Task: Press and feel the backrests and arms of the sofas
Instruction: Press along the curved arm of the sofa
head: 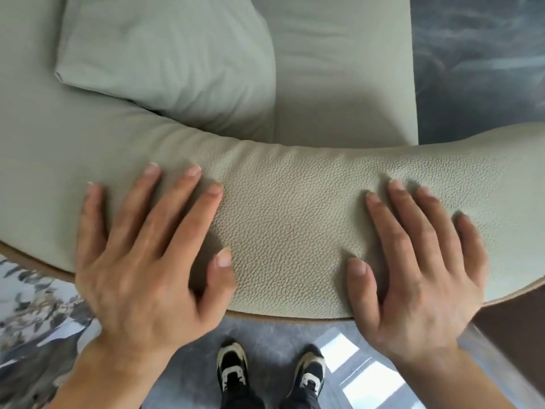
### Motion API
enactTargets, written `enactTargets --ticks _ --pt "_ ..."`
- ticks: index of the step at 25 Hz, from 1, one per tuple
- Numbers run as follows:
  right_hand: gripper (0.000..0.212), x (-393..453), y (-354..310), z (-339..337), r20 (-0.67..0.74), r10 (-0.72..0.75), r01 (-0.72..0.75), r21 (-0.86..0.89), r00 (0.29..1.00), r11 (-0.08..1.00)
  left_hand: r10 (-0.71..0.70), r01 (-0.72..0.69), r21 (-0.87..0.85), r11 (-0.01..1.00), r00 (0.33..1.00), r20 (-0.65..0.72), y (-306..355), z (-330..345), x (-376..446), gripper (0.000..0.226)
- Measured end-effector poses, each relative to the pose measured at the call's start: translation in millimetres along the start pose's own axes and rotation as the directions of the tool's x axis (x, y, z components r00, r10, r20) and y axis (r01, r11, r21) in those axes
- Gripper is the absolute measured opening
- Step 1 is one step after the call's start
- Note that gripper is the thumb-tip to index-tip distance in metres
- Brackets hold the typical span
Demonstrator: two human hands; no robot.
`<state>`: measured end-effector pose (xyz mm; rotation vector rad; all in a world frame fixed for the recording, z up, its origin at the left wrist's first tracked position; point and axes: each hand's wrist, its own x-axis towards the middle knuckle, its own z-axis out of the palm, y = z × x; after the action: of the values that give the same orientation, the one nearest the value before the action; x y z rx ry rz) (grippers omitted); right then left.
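The person is standing behind the sofa, laying the left hand (141,261) and the right hand (418,273) flat on top of its curved backrest (289,225), well apart from each other. The fingers (182,208) are lying spread and open, gripping nothing, probably so the palms can be sinking into the padding and judging its give (the pebbled leather is dimpling slightly around the fingertips). A loose cushion (171,57) is resting on the seat (339,84) beyond. Grey floor (265,335) is showing below, around the shoes (233,367).
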<state>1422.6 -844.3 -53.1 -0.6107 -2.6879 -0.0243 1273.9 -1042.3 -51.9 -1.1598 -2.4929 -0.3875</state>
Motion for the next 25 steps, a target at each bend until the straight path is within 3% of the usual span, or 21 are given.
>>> enactTargets --ticks 18,25 --pt "0.057 137.4 35.9 58.3 -0.081 0.009 -0.011 -0.017 0.997 1.000 -0.069 0.073 0.050 0.996 0.995 -0.075 -30.3 65.3 130.7 0.047" --pt "0.057 151.1 42.3 66.8 -0.102 0.001 -0.002 -0.003 0.995 1.000 -0.060 0.064 0.045 0.997 0.995 -0.081 -33.3 75.9 143.6 0.048"
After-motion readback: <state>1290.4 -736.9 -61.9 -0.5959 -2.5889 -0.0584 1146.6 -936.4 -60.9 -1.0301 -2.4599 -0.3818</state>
